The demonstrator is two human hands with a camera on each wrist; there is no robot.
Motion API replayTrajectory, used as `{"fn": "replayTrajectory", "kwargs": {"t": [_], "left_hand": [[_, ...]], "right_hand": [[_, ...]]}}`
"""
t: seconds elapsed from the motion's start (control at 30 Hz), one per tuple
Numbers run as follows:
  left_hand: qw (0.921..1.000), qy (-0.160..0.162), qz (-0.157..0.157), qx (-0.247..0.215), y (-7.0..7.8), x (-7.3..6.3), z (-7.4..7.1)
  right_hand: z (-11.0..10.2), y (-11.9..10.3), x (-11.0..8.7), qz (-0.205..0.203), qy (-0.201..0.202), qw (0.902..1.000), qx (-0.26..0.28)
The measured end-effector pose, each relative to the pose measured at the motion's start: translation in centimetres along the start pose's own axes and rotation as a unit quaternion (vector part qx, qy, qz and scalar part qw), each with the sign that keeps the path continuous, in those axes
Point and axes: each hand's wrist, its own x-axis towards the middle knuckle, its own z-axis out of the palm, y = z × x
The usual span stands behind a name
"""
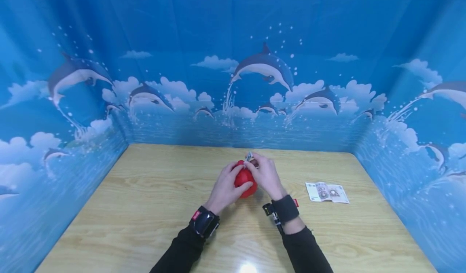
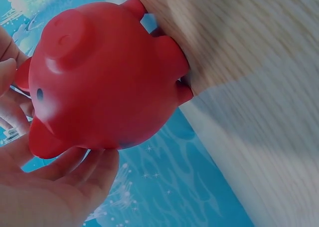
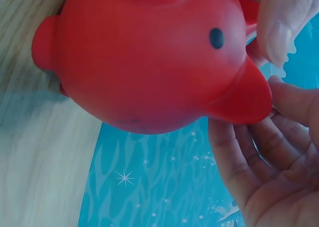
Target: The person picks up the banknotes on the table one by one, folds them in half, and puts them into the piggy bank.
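A red piggy bank [image 1: 244,180] stands on the wooden table, its snout turned toward the wrist cameras. My left hand [image 1: 226,187] holds its left side, and in the left wrist view the fingers [image 2: 102,174] lie against it just behind one ear. At the top of the bank, my right hand [image 1: 265,175] pinches a small folded banknote [image 1: 249,156] between thumb and fingers. In the right wrist view the right hand [image 3: 279,162] is close behind the other ear. The top of the bank is mostly hidden by both hands.
Another banknote [image 1: 327,192], creased across its middle, lies flat on the table to the right of my right hand. A blue curtain [image 1: 182,26] printed with dolphins encloses the table [image 1: 145,208] at the back and both sides.
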Motion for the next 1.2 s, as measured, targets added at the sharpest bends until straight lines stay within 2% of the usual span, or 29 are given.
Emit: {"fn": "replayTrajectory", "kwargs": {"t": [0.27,0.53,0.77,0.93,1.2], "left_hand": [[0.9998,-0.013,-0.005,0.016,0.1,-0.1,0.0],[0.9998,-0.012,-0.013,0.011,-0.1,0.0,0.1],[0.9992,-0.021,-0.034,0.002,-0.7,0.2,0.4],[0.999,-0.026,-0.035,-0.009,-0.9,0.2,0.4],[0.9971,-0.044,-0.054,-0.031,-1.3,0.4,0.4]], "right_hand": [[0.3,0.0,-0.1,-0.002,-0.003,0.9993,-0.037],[0.5,0.2,0.0,-0.012,-0.001,0.9983,-0.057],[0.8,0.3,0.0,-0.007,-0.012,0.9987,-0.049],[0.9,0.3,0.0,-0.005,-0.015,0.9992,-0.037],[1.0,0.6,0.1,0.034,-0.006,0.9994,-0.005]]}}
